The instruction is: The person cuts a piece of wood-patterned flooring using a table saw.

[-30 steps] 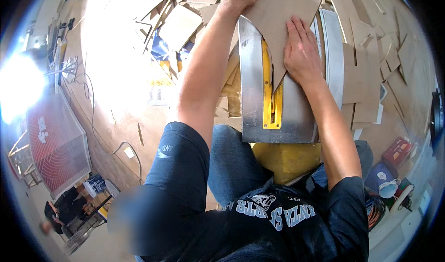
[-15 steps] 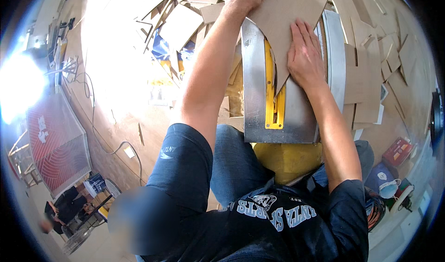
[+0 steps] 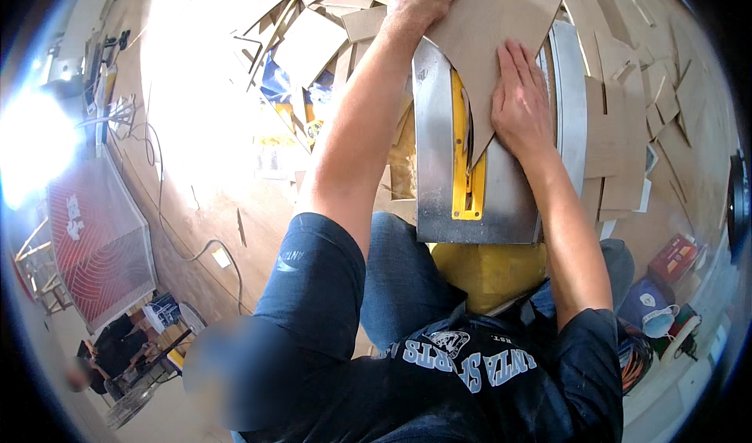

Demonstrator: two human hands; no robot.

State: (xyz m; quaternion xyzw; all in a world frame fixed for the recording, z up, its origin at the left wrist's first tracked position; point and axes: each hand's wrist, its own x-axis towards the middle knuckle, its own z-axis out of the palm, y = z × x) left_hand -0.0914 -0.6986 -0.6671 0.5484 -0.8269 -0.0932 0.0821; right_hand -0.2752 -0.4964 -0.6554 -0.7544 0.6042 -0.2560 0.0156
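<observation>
A tan wooden board (image 3: 501, 20) with a curved left edge lies on the metal table of a table saw (image 3: 505, 200). Its near end tapers to a point beside the thin saw blade (image 3: 468, 130), which stands in a long yellow insert (image 3: 459, 157). My left hand (image 3: 419, 3) holds the board's far left edge, thumb stretched over the top; its other fingers are partly hidden. On the board's right side my right hand (image 3: 522, 102) lies flat, fingers stretched forward and close together. The board's far end runs out of the picture.
A metal rail (image 3: 569, 98) runs along the right of the saw. Wood offcuts (image 3: 313, 39) pile up beyond it on the left, and more board scraps (image 3: 619, 130) lie at right. A cable (image 3: 184, 256) crosses the floor. Far left, another person (image 3: 117, 349) is visible.
The whole view has shifted slightly. Both hands stay on the board with almost the same pose, and the board's pointed end remains beside the blade.
</observation>
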